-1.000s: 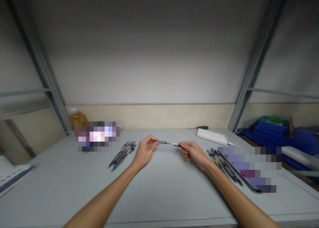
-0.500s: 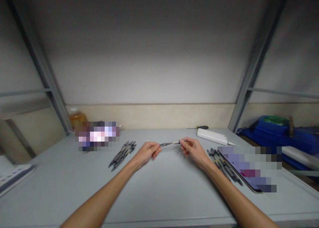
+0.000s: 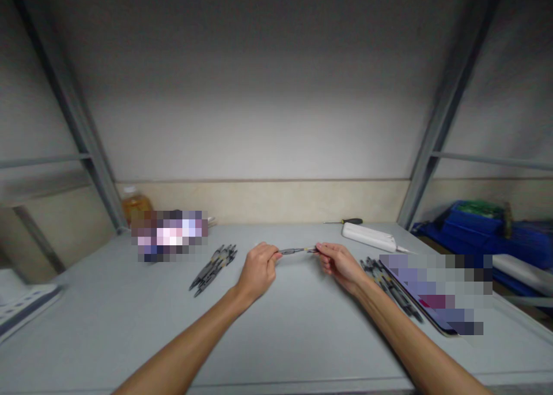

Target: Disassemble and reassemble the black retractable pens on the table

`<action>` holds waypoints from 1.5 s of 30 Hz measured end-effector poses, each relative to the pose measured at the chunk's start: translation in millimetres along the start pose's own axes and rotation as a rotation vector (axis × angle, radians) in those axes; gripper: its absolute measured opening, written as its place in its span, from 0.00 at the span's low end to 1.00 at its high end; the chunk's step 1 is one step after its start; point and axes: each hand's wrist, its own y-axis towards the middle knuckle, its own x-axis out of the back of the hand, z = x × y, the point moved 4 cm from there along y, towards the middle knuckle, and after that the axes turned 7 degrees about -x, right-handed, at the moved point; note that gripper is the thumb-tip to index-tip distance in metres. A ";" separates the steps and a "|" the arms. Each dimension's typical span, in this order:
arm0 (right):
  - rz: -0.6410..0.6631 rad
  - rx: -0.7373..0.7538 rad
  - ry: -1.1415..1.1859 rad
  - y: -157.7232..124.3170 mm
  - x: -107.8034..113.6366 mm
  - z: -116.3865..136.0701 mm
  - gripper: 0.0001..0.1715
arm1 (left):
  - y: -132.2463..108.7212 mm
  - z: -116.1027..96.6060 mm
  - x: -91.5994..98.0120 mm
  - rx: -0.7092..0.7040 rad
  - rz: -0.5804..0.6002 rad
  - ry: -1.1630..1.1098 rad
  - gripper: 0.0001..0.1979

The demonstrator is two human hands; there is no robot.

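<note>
A slim grey pen (image 3: 294, 251) is held level above the grey table, stretched between both hands. My left hand (image 3: 259, 271) is closed round its left end, thumb and fingers pressed together. At the right end my right hand (image 3: 339, 262) pinches it between thumb and fingertips. Whether the pen is in one piece or parted near the right fingers is too small to tell. Left of my left hand lies a loose pile of grey pens (image 3: 213, 268). Another group of pens (image 3: 393, 288) lies beside my right forearm, partly hidden by it.
A white power strip (image 3: 369, 236) with a cord lies at the back right, a screwdriver (image 3: 352, 221) behind it. A blurred flat tablet-like thing (image 3: 425, 297) borders the right pens. A bottle (image 3: 136, 202) stands at the back left. Metal posts (image 3: 421, 176) flank the table (image 3: 276, 337).
My left hand has turned over, its back now facing up more, still gripping the pen. The right hand has shifted slightly right and down. The view has moved a little.
</note>
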 end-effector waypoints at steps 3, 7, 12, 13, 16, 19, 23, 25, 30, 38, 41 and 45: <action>0.009 -0.028 0.063 0.7 -0.5 -1.7 0.18 | -0.8 -2.4 -1.0 -0.058 0.011 0.068 0.14; -0.074 0.012 0.159 -1.5 -0.9 1.9 0.16 | -2.1 -7.4 -5.2 -0.085 0.058 0.125 0.14; -0.127 0.060 0.322 -2.6 -3.1 7.3 0.10 | -4.8 -19.6 -13.4 -0.152 0.218 0.067 0.10; -0.123 0.056 0.372 -1.8 -3.2 8.0 0.09 | -5.5 -22.2 -14.9 -0.176 0.260 0.055 0.09; -0.096 0.030 0.534 1.4 -2.5 11.4 0.07 | -6.8 -26.3 -17.0 -0.214 0.341 0.028 0.13; -0.013 0.015 0.618 3.9 -2.8 19.2 0.11 | -6.1 -22.5 -15.6 -0.168 0.330 0.014 0.15; 0.109 -0.043 0.602 4.0 -8.5 29.2 0.22 | -4.7 -11.9 -14.8 -0.082 0.310 0.014 0.14; 0.124 -0.074 0.600 3.7 -12.7 31.9 0.22 | -4.3 -7.4 -14.9 -0.057 0.311 0.026 0.13; 0.103 -0.101 0.595 3.3 -23.2 37.2 0.20 | -4.5 -2.6 -14.2 -0.042 0.320 0.042 0.12; 0.104 -0.105 0.599 2.2 -28.6 42.8 0.21 | -5.2 -0.8 -16.8 -0.032 0.353 0.056 0.12; 0.107 -0.108 0.579 2.7 -28.3 41.5 0.21 | -5.4 0.8 -18.5 -0.022 0.364 0.056 0.12; 0.149 -0.106 0.549 2.8 -30.3 41.5 0.23 | -6.0 1.5 -19.1 -0.021 0.373 0.050 0.11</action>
